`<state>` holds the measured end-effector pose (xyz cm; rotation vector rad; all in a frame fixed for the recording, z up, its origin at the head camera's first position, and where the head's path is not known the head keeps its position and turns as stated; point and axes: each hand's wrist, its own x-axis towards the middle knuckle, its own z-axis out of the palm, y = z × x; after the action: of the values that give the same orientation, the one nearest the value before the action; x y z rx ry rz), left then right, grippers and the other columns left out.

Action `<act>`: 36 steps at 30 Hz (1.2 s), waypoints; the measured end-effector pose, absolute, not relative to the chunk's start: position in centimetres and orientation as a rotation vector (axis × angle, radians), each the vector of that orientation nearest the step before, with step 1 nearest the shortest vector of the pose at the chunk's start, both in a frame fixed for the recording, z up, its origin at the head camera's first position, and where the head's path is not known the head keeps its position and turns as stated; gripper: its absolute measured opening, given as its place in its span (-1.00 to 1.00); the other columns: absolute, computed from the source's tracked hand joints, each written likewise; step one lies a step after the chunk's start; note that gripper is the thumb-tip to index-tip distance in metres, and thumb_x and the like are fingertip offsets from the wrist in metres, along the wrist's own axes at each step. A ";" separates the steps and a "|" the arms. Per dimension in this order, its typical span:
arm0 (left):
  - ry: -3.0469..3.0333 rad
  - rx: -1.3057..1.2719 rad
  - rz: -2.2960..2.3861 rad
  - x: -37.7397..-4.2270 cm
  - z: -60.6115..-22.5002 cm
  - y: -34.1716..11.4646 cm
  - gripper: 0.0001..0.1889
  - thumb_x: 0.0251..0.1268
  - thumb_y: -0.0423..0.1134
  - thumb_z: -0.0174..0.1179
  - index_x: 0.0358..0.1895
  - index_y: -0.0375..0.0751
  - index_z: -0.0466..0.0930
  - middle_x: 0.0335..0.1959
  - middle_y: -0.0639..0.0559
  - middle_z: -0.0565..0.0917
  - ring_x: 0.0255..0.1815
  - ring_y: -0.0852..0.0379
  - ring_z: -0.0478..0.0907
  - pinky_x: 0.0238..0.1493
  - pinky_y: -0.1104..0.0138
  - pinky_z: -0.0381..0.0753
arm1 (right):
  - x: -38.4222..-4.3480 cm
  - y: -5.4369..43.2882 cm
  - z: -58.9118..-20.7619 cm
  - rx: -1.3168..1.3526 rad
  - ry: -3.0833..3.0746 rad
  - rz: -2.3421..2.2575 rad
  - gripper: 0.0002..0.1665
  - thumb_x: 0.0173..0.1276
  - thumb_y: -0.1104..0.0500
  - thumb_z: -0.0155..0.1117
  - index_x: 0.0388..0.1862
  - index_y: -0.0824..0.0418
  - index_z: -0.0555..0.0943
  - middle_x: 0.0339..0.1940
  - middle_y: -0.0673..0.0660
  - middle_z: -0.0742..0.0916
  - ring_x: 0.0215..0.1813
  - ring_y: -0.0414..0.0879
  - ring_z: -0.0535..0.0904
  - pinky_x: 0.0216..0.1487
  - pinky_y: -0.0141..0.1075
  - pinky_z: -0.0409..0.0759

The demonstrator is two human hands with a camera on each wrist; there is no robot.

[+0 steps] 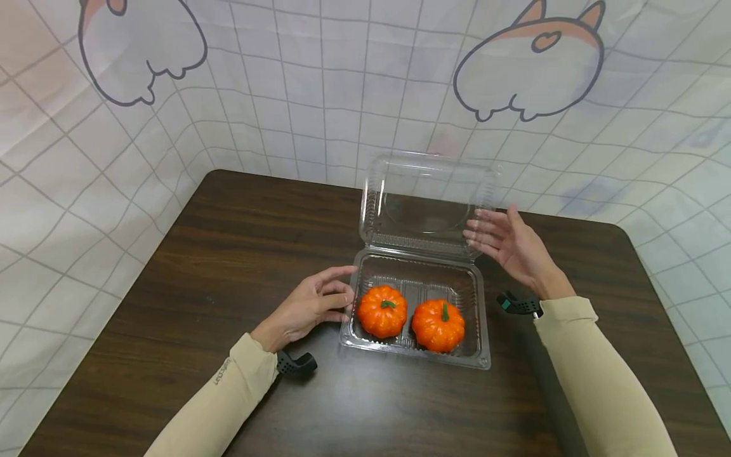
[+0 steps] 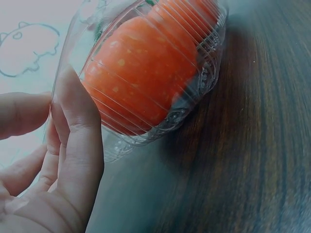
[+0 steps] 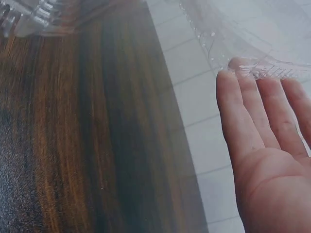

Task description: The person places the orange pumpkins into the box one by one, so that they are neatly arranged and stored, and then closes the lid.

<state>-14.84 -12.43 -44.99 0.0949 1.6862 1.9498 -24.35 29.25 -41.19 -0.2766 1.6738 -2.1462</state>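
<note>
A clear plastic clamshell box (image 1: 411, 354) stands on the table with its lid (image 1: 379, 166) raised at the back. Inside the base sit two small orange pumpkins, the left one (image 1: 381, 311) and the right one (image 1: 438, 325), each with a green stem. My left hand (image 1: 311, 304) pinches the box's left rim between thumb and fingers; the ribbed side wall and one pumpkin (image 2: 141, 73) show close by in the left wrist view. With straight fingers and palm turned inward, my right hand (image 1: 516, 247) touches the right edge of the lid (image 3: 243, 29).
The dark wood-grain table (image 1: 274, 235) has rounded back corners. Behind it and along both sides hangs a white grid-patterned cloth (image 1: 342, 89) with animal drawings. Each wrist wears a black strap, one on the left (image 1: 297, 365), one on the right (image 1: 518, 304).
</note>
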 end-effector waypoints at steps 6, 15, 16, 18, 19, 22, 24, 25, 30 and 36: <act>1.686 0.099 1.950 -14.8 -45.0 -12.5 -0.32 0.45 -0.39 0.26 0.57 -0.07 0.25 -0.17 0.06 0.63 -0.20 0.12 0.63 -0.15 0.32 0.80 | -24.0 28.9 -40.5 -0.271 1.726 -2.126 0.03 0.60 -0.38 -0.22 0.68 0.35 0.00 0.36 -0.02 0.64 0.31 -0.17 0.68 0.31 -0.40 0.64; 1.672 0.124 1.956 -14.7 -45.2 -12.5 -0.34 0.47 -0.41 0.21 0.58 -0.09 0.24 -0.18 0.07 0.64 -0.20 0.10 0.62 -0.10 0.27 0.80 | -23.1 28.9 -39.5 -0.393 1.746 -2.096 0.06 0.59 -0.42 -0.41 0.68 0.36 0.01 0.44 -0.01 0.58 0.42 -0.15 0.60 0.38 -0.43 0.58; 1.669 0.123 1.957 -14.6 -45.2 -12.5 -0.34 0.48 -0.42 0.20 0.57 -0.09 0.24 -0.18 0.07 0.64 -0.20 0.10 0.62 -0.10 0.27 0.80 | -23.1 28.9 -39.5 -0.413 1.727 -2.107 0.05 0.60 -0.41 -0.42 0.68 0.37 0.03 0.43 -0.01 0.59 0.42 -0.14 0.60 0.39 -0.42 0.58; 1.660 0.121 1.959 -14.6 -45.2 -12.5 -0.34 0.48 -0.42 0.20 0.57 -0.10 0.23 -0.18 0.06 0.64 -0.19 0.10 0.62 -0.10 0.27 0.80 | -22.9 28.9 -39.3 -0.442 1.712 -2.117 0.05 0.60 -0.41 -0.46 0.65 0.40 0.08 0.40 -0.01 0.62 0.40 -0.14 0.61 0.39 -0.40 0.58; 1.657 0.120 1.960 -14.6 -45.2 -12.6 -0.34 0.48 -0.42 0.19 0.57 -0.10 0.23 -0.18 0.06 0.64 -0.20 0.10 0.62 -0.11 0.27 0.81 | -22.9 28.9 -39.3 -0.454 1.710 -2.117 0.06 0.60 -0.41 -0.47 0.64 0.42 0.09 0.39 0.00 0.62 0.40 -0.14 0.62 0.39 -0.39 0.58; 1.656 0.121 1.958 -14.5 -45.2 -12.6 -0.34 0.48 -0.40 0.21 0.57 -0.11 0.23 -0.18 0.06 0.64 -0.20 0.11 0.62 -0.10 0.29 0.80 | -22.8 28.9 -39.0 -0.484 1.752 -2.079 0.09 0.59 -0.43 -0.53 0.64 0.44 0.08 0.39 -0.02 0.63 0.41 -0.16 0.60 0.40 -0.41 0.57; 1.660 0.118 1.954 -14.5 -45.2 -12.5 -0.33 0.47 -0.39 0.23 0.57 -0.10 0.23 -0.18 0.07 0.64 -0.20 0.11 0.62 -0.10 0.29 0.80 | -22.8 28.9 -38.9 -0.493 1.784 -2.046 0.10 0.58 -0.44 -0.57 0.64 0.43 0.09 0.40 -0.04 0.62 0.43 -0.18 0.58 0.41 -0.42 0.55; 1.662 0.115 1.952 -14.5 -45.2 -12.5 -0.33 0.47 -0.38 0.24 0.57 -0.10 0.23 -0.18 0.07 0.64 -0.20 0.11 0.62 -0.10 0.30 0.80 | -22.8 28.9 -38.8 -0.497 1.793 -2.034 0.11 0.58 -0.45 -0.58 0.64 0.42 0.11 0.41 -0.04 0.62 0.44 -0.18 0.57 0.42 -0.43 0.54; 1.671 0.089 1.948 -14.6 -45.3 -12.5 -0.34 0.47 -0.36 0.25 0.56 -0.06 0.25 -0.17 0.06 0.65 -0.20 0.11 0.63 -0.09 0.30 0.80 | -22.8 29.1 -38.5 -0.540 1.798 -1.987 0.11 0.57 -0.46 -0.63 0.61 0.38 0.23 0.47 0.03 0.61 0.47 -0.18 0.54 0.43 -0.46 0.50; 1.673 0.074 1.949 -14.7 -45.3 -12.4 -0.37 0.48 -0.36 0.24 0.54 -0.04 0.28 -0.19 0.06 0.66 -0.20 0.10 0.62 -0.08 0.29 0.80 | -22.8 29.5 -37.8 -0.570 1.837 -1.892 0.16 0.55 -0.47 -0.69 0.60 0.40 0.24 0.52 0.07 0.56 0.50 -0.23 0.49 0.44 -0.51 0.46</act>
<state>-14.72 -12.35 -45.33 0.0736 1.6725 1.9491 -22.78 29.48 -37.79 -0.5699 1.8365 -1.8925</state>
